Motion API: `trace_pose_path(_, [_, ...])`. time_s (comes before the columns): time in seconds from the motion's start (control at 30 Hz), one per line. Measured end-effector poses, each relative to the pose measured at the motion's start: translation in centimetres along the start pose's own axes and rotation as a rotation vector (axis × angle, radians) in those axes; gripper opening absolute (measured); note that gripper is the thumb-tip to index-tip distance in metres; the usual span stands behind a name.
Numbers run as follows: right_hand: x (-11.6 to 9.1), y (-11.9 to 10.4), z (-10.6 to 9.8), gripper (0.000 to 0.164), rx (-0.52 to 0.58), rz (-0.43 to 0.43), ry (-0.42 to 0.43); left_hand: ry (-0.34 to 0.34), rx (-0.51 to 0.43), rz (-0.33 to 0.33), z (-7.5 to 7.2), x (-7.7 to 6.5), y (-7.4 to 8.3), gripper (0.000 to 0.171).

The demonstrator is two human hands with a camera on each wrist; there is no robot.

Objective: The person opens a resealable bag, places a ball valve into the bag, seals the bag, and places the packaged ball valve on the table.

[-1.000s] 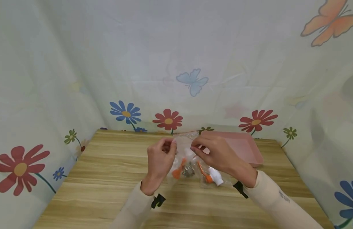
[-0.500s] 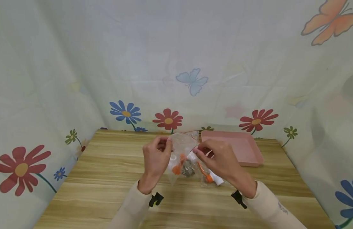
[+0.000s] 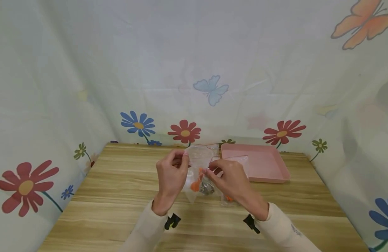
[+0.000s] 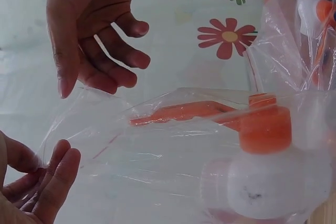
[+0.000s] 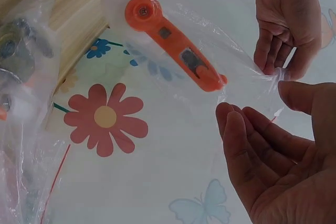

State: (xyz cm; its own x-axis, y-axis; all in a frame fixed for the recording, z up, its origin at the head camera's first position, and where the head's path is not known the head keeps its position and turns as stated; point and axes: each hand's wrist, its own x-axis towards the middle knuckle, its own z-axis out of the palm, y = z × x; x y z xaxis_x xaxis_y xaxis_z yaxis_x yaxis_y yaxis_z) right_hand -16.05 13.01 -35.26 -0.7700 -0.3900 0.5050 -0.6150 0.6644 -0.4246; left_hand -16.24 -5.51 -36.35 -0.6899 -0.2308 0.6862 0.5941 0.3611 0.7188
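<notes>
My left hand (image 3: pixel 171 171) pinches the top edge of a clear zip bag (image 3: pixel 200 155) between thumb and fingertips. Inside the bag is a white plastic fitting (image 4: pixel 268 182) with an orange lever handle (image 5: pixel 178 45), perhaps a valve. My right hand (image 3: pixel 231 178) hovers at the bag's right side, close to its red-lined mouth. In the right wrist view, the right thumb and fingers (image 5: pixel 236 135) stand apart with nothing gripped between them. Whether a right fingertip brushes the film cannot be told.
Another clear bag holding a dark grey metallic piece (image 3: pixel 207 187) lies on the wooden table (image 3: pixel 134 182) below my hands. A further bag with an orange part (image 3: pixel 229 198) is partly hidden by the right hand. A pink tray (image 3: pixel 269 164) stands at the back right.
The hands first drew apart, spreading the bag's top. Since then the right hand has let go of the edge and shifted left and slightly down; the left hand has stayed nearly still.
</notes>
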Motion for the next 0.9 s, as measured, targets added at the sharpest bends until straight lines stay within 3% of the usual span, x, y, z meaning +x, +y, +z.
trace_pose_path(0.23, [0.23,-0.08,0.44,0.008,0.011,-0.004,0.050,-0.015,-0.010,-0.011,-0.09,-0.14,0.10,0.008])
trace_pose_path(0.43, [0.29,0.10,0.47,0.008,0.031,-0.063,0.138,-0.041,-0.014,-0.020,-0.26,-0.17,0.03,0.007])
trace_pose_path(0.9, [0.81,0.41,-0.43,0.004,0.041,-0.145,0.254,-0.078,-0.036,-0.114,-0.91,-0.07,-0.07,0.012])
